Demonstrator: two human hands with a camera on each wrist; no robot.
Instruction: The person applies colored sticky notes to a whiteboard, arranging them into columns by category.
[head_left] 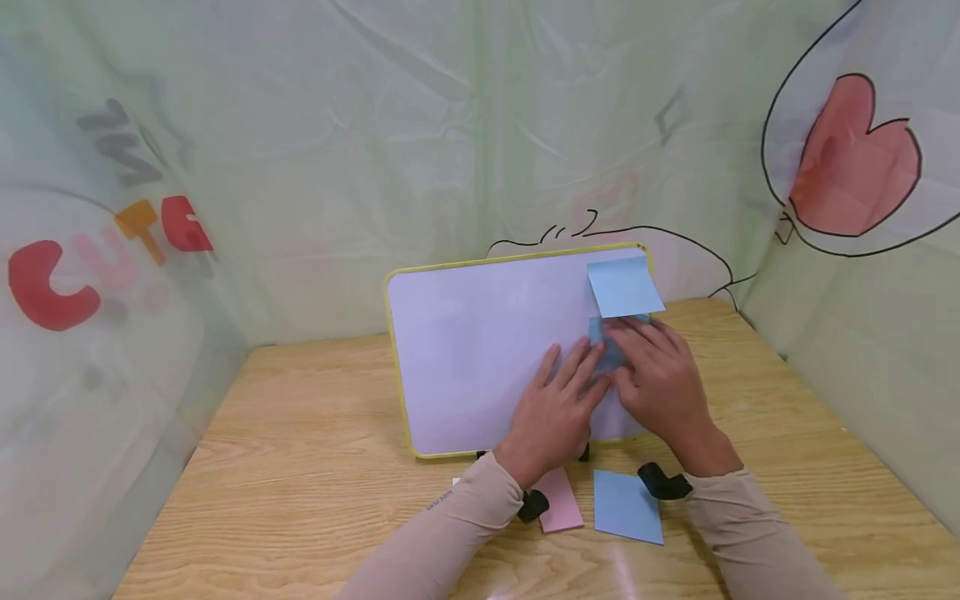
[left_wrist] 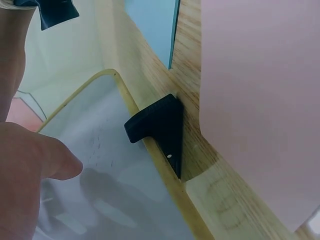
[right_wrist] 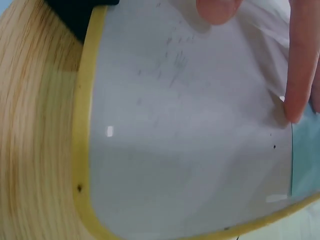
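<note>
A whiteboard (head_left: 465,358) with a yellow frame leans back on the table. At its upper right hangs a light blue sticky note (head_left: 625,287), its lower edge lifting off the board. Just below is a second blue sticky note (head_left: 609,357), also visible in the right wrist view as a blue strip (right_wrist: 306,155). My right hand (head_left: 663,379) covers much of this lower note, fingers extended and pressing on it. Fingers spread, my left hand (head_left: 555,412) rests on the board, its fingertips at the note's left side.
Black feet (left_wrist: 160,125) hold the board's lower edge. In front lie a pink sticky note pad (head_left: 562,504), partly under the left wrist, and a blue sticky note pad (head_left: 628,508). A printed curtain (head_left: 337,167) surrounds the wooden table (head_left: 300,467).
</note>
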